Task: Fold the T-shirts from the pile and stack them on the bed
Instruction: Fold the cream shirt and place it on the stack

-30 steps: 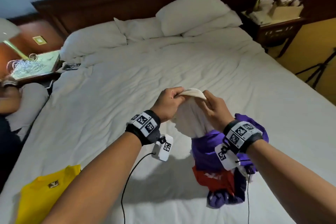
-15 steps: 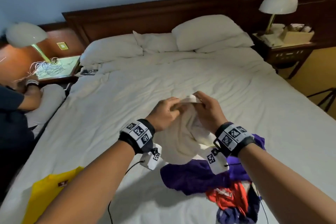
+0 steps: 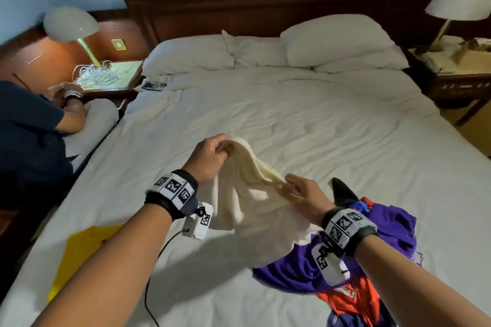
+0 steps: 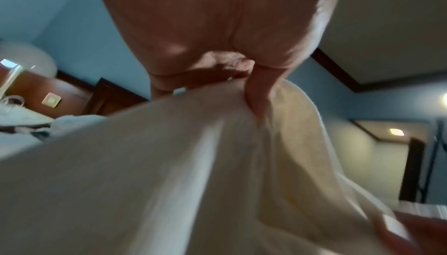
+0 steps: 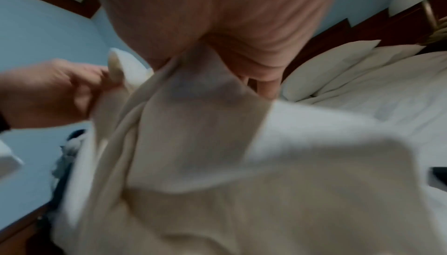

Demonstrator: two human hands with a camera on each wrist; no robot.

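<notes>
A cream T-shirt [image 3: 252,210] hangs bunched above the white bed [image 3: 318,127], stretched between both hands. My left hand [image 3: 212,156] pinches its top edge, and the left wrist view shows the fingers curled into the cream T-shirt [image 4: 217,163]. My right hand [image 3: 300,194], lower and to the right, pinches another part of the edge; cream T-shirt [image 5: 217,154] fills the right wrist view too. The pile [image 3: 372,260] of purple, red and blue shirts lies under my right wrist. A folded yellow T-shirt [image 3: 82,249] lies flat at the near left.
Pillows [image 3: 337,40] line the dark headboard. Nightstands with lamps [image 3: 70,25] [image 3: 459,2] flank the bed. Another person in a dark top [image 3: 29,125] sits at the left edge. A phone [image 3: 153,85] lies near the left pillow. A cable [image 3: 156,260] trails from my left wrist.
My hands, close together before, have drawn apart: the left up and left, the right down and right, spreading the cream shirt's edge. The shirt has lifted further off the pile.
</notes>
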